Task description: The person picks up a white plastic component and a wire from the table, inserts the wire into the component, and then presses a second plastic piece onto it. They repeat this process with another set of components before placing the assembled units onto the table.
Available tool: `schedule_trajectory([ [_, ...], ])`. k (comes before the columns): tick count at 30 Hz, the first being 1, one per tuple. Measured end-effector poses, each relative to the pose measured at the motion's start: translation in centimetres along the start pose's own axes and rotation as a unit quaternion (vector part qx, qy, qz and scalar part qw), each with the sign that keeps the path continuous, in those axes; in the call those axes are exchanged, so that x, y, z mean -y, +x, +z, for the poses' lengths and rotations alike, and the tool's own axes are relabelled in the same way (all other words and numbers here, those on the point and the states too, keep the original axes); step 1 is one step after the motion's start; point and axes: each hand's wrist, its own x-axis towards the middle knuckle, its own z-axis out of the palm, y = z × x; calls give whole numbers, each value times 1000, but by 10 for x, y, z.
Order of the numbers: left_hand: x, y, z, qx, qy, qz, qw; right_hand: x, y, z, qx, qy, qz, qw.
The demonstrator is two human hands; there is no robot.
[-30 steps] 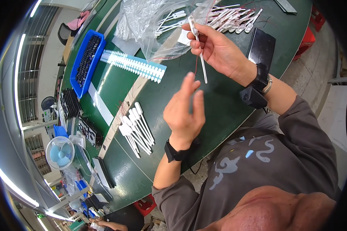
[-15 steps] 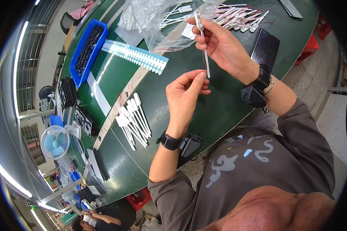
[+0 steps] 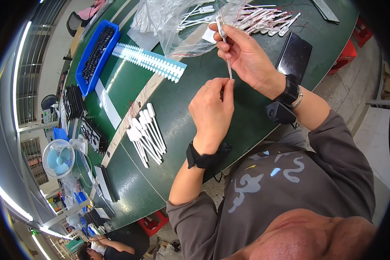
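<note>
The right hand (image 3: 242, 54) pinches the upper end of a thin white stick (image 3: 225, 47); the left hand (image 3: 212, 108) pinches its lower tip. Keeping both grips firm and the stick straight above the green tabletop (image 3: 195, 143) seems wise.

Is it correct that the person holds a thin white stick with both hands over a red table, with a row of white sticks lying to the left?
Not quite: the table is green, not red, as the head view shows. The rest holds: the right hand and the left hand both hold the thin white stick, and a row of white sticks lies to the left.
</note>
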Motion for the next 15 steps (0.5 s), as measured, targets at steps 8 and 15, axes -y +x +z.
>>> schedule_trajectory([
  [8, -5, 0, 3, 12, -44, -77, 996, -1, -4, -1, -1, 18, -13, 1000],
  [15, 1, 6, 1, 84, -305, -241, 918, -2, -2, -1, 18, 28, -19, 999],
])
